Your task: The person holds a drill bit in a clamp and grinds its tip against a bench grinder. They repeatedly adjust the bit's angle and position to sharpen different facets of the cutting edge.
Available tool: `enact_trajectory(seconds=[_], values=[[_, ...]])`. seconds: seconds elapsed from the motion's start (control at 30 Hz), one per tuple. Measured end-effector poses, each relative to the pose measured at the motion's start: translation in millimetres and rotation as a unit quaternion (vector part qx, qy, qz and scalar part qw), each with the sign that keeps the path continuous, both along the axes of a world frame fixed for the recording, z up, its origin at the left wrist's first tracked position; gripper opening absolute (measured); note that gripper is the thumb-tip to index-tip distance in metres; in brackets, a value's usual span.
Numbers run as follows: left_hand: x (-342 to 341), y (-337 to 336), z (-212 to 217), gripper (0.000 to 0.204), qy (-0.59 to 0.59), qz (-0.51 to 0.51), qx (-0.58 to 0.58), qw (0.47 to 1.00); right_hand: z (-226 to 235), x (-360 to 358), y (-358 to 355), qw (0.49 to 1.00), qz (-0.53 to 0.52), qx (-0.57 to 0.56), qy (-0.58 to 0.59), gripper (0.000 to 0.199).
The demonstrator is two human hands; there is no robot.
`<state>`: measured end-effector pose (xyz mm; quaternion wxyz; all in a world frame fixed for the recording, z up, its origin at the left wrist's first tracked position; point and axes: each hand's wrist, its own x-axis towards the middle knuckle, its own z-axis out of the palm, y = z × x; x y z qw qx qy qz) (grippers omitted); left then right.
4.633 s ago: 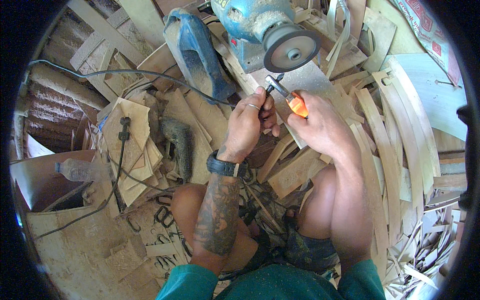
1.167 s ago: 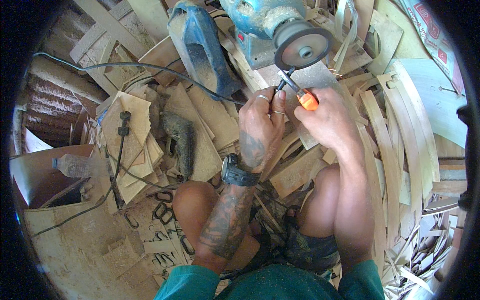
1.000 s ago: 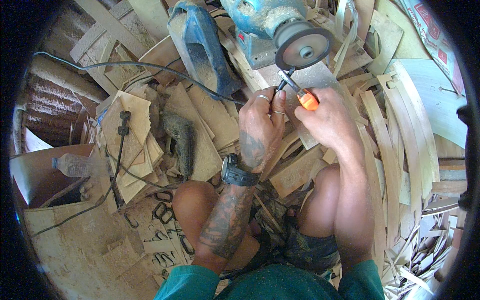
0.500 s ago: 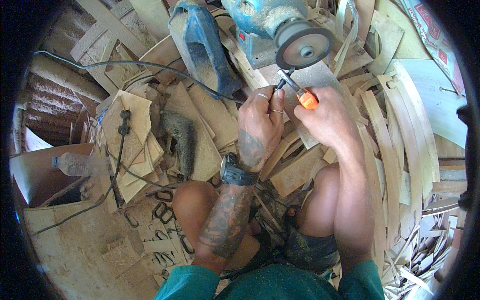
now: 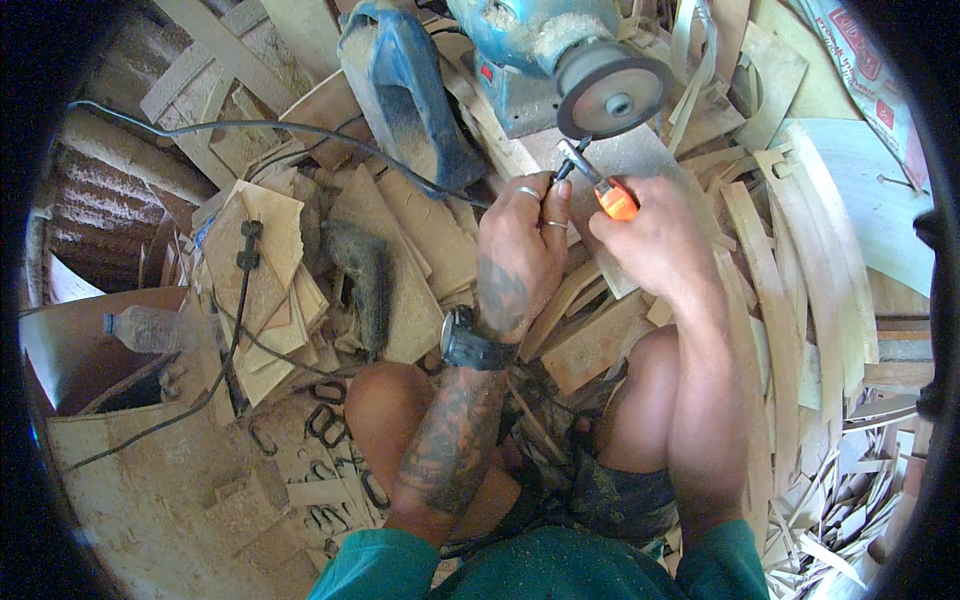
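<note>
Wood scraps [image 5: 600, 350] underlie hands; pliers [image 5: 590, 175] tip blurs against grinder wheel [image 5: 612, 97].

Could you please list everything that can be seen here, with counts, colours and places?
bench grinder: one, blue with a grey wheel, top centre
orange-handled tool: one, tip at the wheel, held in both hands
blue sandal: one, dusty, top, left of the grinder
black cable: one, running from upper left to the middle
plastic bottle: one, clear with a blue cap, left
wood offcuts: many, pale brown, all over the floor
curved wood strips: several, pale, right
wristwatch: one, black, left wrist
left hand: on the tool's metal end
right hand: gripping the orange handle
</note>
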<state>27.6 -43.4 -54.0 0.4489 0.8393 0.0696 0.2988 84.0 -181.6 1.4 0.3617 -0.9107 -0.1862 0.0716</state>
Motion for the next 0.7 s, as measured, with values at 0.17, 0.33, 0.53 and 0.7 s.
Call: enact_trajectory(seconds=[0.17,0.33,0.53,0.7], values=[[2.8,0.5,-0.3,0.021,-0.015,-0.004,0.001,1.0,3.0,-1.6,0.8,0.999,-0.018,0.014,0.024,0.028],[2.5,-2.3,-0.1,0.021,-0.008,0.0,-0.01,1.0,4.6,-1.4,0.6,1.0,-0.012,0.003,0.009,0.028],[2.6,-1.1,1.1,0.022,-0.002,0.006,0.004,1.0,3.9,-0.9,0.5,1.0,-0.013,0.002,0.02,0.03],[1.6,-0.3,1.1,0.021,-0.012,0.006,-0.001,1.0,4.6,0.0,2.2,1.0,-0.001,-0.004,0.011,0.028]])
